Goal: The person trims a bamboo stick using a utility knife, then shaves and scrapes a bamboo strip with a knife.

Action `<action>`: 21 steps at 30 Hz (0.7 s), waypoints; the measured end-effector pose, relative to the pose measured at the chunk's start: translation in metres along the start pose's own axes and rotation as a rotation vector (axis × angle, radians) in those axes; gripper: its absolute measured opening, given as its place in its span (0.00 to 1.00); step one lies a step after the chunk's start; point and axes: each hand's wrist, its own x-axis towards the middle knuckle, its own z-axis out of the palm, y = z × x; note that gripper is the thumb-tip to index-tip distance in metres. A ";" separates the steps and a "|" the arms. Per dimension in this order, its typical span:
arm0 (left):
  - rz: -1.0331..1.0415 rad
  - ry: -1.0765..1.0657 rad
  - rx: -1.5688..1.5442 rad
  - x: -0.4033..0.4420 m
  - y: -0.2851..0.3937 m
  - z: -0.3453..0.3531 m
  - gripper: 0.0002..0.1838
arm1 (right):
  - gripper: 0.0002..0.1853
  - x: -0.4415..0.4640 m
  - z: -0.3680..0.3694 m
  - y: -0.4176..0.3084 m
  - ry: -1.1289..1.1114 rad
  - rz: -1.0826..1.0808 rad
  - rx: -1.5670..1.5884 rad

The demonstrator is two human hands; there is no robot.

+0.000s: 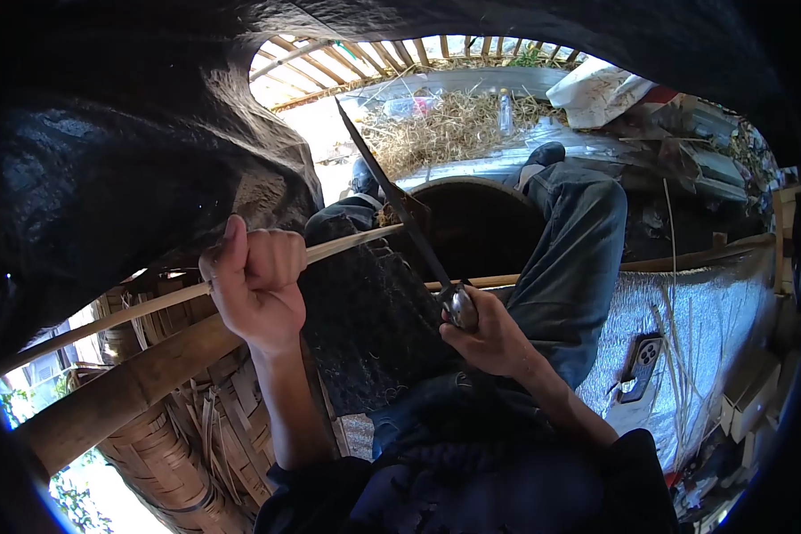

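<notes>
My left hand (260, 278) is closed around a long, pale bamboo strip (347, 242), which runs from the lower left towards the middle. In my right hand (489, 336) is the handle of a long-bladed knife (399, 200), its dark blade slanting up and to the left. The strip's right end meets the blade, or lies just behind it; I cannot tell which. A dark cloth (365, 311) covers my leg below the strip. Between my legs stands a round, dark container (481, 222), its inside in shadow.
A thick bamboo pole (142, 392) crosses at the lower left beside woven bamboo (165, 454). Black sheeting (107, 178) hangs at the left. A phone (643, 365) lies on silvery sheeting (730, 320) at the right. Straw (445, 129) and a clear bottle (505, 113) lie ahead.
</notes>
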 end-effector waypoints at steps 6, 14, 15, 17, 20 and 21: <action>0.022 0.038 -0.022 0.008 -0.012 -0.007 0.25 | 0.09 0.007 -0.001 -0.006 0.006 -0.059 -0.061; 0.086 0.101 -0.004 0.006 -0.015 0.006 0.24 | 0.09 0.006 0.023 -0.008 -0.118 -0.042 0.244; 0.087 0.121 -0.008 0.006 -0.016 0.007 0.24 | 0.09 0.011 0.022 -0.003 -0.129 -0.028 0.137; 0.098 0.087 -0.032 0.006 -0.015 0.002 0.24 | 0.08 0.019 0.014 -0.006 -0.123 -0.023 0.032; 0.095 0.094 -0.052 0.005 -0.015 0.000 0.25 | 0.07 0.012 0.007 -0.029 -0.188 0.015 -0.046; 0.098 0.117 -0.056 0.007 -0.015 0.001 0.25 | 0.07 0.009 0.009 -0.029 -0.132 -0.037 0.010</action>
